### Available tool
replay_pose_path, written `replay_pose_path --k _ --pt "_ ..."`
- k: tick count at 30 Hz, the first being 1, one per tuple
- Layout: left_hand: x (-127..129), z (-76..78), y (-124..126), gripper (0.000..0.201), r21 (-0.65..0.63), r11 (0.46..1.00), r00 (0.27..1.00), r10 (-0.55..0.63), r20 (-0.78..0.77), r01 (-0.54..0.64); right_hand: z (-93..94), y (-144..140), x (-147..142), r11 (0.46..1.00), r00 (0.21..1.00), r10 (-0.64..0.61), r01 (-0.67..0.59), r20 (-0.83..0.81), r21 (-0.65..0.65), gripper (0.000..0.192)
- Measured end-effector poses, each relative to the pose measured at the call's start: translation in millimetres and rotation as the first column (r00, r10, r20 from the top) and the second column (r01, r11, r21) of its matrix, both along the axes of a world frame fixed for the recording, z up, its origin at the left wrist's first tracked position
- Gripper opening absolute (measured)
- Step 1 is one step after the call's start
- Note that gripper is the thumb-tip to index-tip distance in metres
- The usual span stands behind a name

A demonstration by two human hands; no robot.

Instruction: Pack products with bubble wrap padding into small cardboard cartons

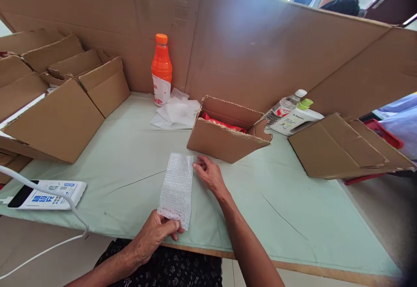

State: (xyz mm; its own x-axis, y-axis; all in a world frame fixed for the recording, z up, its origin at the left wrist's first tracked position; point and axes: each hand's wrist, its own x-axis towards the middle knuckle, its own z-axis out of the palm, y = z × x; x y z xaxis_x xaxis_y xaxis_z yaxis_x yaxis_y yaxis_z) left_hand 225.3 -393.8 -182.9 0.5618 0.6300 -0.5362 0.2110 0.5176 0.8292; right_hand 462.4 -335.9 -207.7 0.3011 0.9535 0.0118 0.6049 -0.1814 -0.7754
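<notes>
Bubble wrap strip [177, 189] laid flat on pale green table cover [130, 156], running from near edge toward far side. Near end pinched by left hand [153, 235], fingers curled closed over its corner at table's edge. Far right corner touched by right hand [208, 174], fingers loosely spread and resting flat, gripping nothing. Just beyond right hand, open cardboard box [224, 137] with red packet [221, 123] showing inside. Farther back, stack of white plastic bags [177, 112], touching or just beside orange bottle [161, 70] standing upright against cardboard wall [254, 44]. Right of box, clear bottle [283, 106] lying tilted beside white bottle with green cap [298, 115]; nearer right, flattened cardboard sheet [339, 148]. At far left, several folded cartons [61, 100]. At near left, white device with blue print [47, 194], white cable [48, 204] crossing over it.
</notes>
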Motion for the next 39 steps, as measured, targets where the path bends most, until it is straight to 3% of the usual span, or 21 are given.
replay_pose_path --k 5,10,14,17,20,22,24,26,28,30,32,35,37,39 --pt "-3 -3.4 -11 0.030 -0.036 0.997 0.995 -0.070 0.070 0.073 0.9 12 -24 0.999 0.991 0.008 -0.014 0.131 0.045 0.029" --pt "-6 -7.6 -17 0.029 -0.084 0.989 0.983 -0.106 0.147 0.119 2.5 -26 -7 0.989 0.972 -0.046 0.013 0.230 0.144 0.030" --pt "4 -7.0 -20 0.030 -0.255 0.963 0.978 -0.038 0.203 0.091 4.8 -58 17 0.979 0.904 -0.083 -0.004 0.420 0.203 0.032" --pt "12 -3.2 -23 0.031 -0.334 0.937 0.973 -0.025 0.229 0.102 13.5 -92 21 0.975 0.884 0.087 -0.169 0.459 0.142 0.041" --pt "13 -0.5 -24 0.033 -0.343 0.935 0.977 -0.017 0.213 0.091 21.8 -133 13 0.931 0.846 0.312 -0.363 0.433 0.040 0.061" --pt "12 0.1 -22 0.035 -0.344 0.937 0.983 -0.005 0.184 0.069 22.4 -153 0 0.914 0.844 0.363 -0.406 0.395 0.027 0.068" --pt "10 0.3 -19 0.037 -0.328 0.942 0.985 -0.017 0.172 0.074 18.3 -162 -16 0.921 0.875 0.340 -0.385 0.344 0.067 0.065" --pt "7 0.3 -14 0.036 -0.269 0.955 0.981 -0.075 0.178 0.122 11.1 -160 -32 0.940 0.923 0.263 -0.310 0.280 0.140 0.049" --pt "1 -0.2 -5 0.032 -0.124 0.976 0.976 -0.160 0.149 0.179 4.2 -152 -42 0.967 0.972 0.144 -0.178 0.187 0.182 0.028" --pt "-8 -2.0 5 0.026 0.119 0.979 0.983 -0.173 0.055 0.166 0.1 -145 -47 0.986 0.997 0.029 -0.039 0.065 0.163 0.018" --pt "-16 -5.0 14 0.019 0.386 0.919 0.997 -0.063 -0.041 0.074 -0.7 -142 -48 0.992 0.997 -0.057 0.063 -0.053 0.109 0.019" --pt "-19 -10.2 18 0.016 0.682 0.731 0.991 0.095 -0.089 -0.009 1.1 -141 -48 0.987 0.978 -0.135 0.148 -0.159 0.070 0.025" --pt "-13 -12.7 14 0.020 0.825 0.564 0.994 0.069 -0.083 0.030 2.3 -140 -50 0.982 0.973 -0.144 0.163 -0.181 0.092 0.025" --pt "-3 -13.9 8 0.023 0.932 0.353 0.996 -0.010 -0.091 0.088 2.5 -137 -53 0.977 0.979 -0.136 0.158 -0.155 0.142 0.021"
